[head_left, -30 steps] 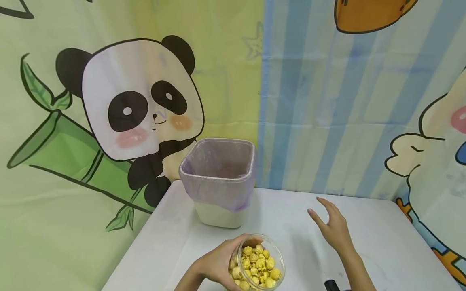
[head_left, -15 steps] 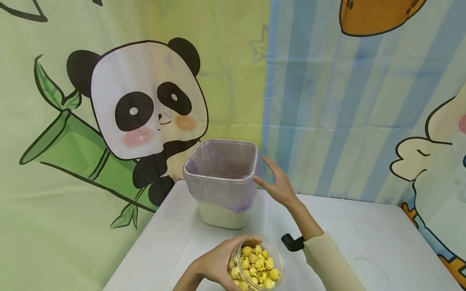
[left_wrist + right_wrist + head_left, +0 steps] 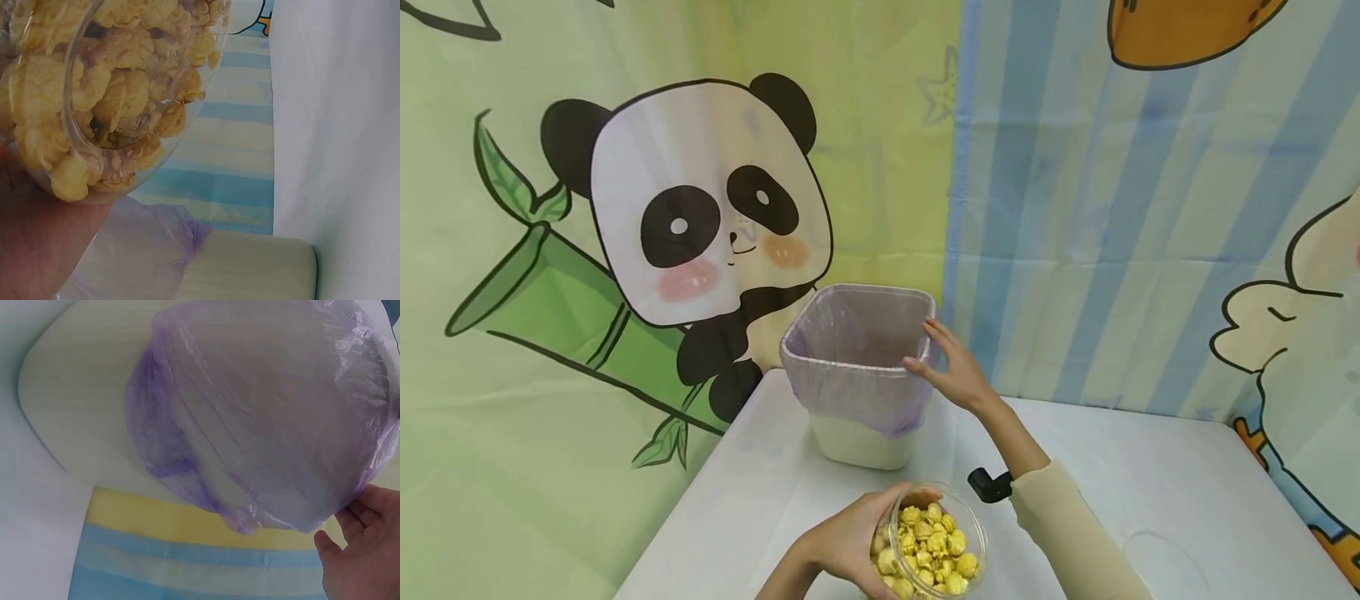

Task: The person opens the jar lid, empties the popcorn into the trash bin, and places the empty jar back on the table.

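Left hand [image 3: 853, 542] grips a popcorn tub [image 3: 967, 518], partly cut off; right hand [image 3: 957, 375] spreads at the bin [image 3: 857, 442].

Right grip [image 3: 365, 547] at edge of purple liner [image 3: 262, 419]

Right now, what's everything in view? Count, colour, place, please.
Popcorn: many pieces, yellow, in the tub
Tub: one, clear, in the left hand
Trash bin: one, cream, on the table
Bin liner: one, purple, over the bin's rim
Table: one, white, under the bin
Panda-print backdrop: count unclear, multicoloured, behind the table
Wrist device: one, black, at the right wrist
Sleeve: one, cream, right forearm
Left hand: one, holding the tub
Right hand: one, at the bin's rim
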The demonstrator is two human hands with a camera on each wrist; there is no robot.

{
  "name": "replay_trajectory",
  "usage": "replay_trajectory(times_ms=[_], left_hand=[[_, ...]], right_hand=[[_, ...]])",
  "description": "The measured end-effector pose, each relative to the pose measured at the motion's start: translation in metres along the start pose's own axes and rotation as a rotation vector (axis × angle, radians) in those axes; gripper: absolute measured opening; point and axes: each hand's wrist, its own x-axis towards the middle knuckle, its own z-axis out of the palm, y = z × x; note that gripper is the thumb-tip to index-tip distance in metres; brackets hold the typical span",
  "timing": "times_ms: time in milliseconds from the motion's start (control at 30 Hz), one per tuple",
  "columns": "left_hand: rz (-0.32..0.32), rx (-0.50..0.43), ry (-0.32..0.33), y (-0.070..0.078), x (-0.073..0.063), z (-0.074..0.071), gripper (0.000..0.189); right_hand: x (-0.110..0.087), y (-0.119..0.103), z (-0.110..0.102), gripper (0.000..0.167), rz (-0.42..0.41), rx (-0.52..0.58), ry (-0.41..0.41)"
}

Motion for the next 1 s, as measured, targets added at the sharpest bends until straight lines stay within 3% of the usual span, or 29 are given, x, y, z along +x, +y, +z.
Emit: replay_trajectory(times_ms=[200, 333, 533, 700, 867, 1000], left_hand=[[-0.018, 0.066, 0.028, 0.008, -0.003, -0.007, 0.095], [0.009, 0.133, 0.09, 0.022, -0.012, -0.024, 0.099], [0.01, 0.248, 0.206, 0.054, -0.03, -0.063, 0.1], [-0.011, 0.405, 0.334, 0.086, -0.042, -0.1, 0.101], [-0.103, 0.581, 0.502, 0.116, -0.04, -0.137, 0.099], [-0.159, 0.618, 0.604, 0.132, -0.029, -0.165, 0.099]], right_hand=[[0.002, 0.0, 0.002, 0.077, 0.001, 0.011, 0.006], [0.002, 0.0, 0.003, 0.077, -0.003, 0.021, 0.006], [0.002, 0.0, 0.003, 0.076, 0.015, 0.033, 0.011], [0.001, -0.001, 0.003, 0.077, 0.018, 0.039, 0.006], [-0.001, 0.0, 0.002, 0.076, 0.019, 0.042, 0.008], [-0.002, 0.002, 0.004, 0.076, 0.021, 0.034, 0.008]])
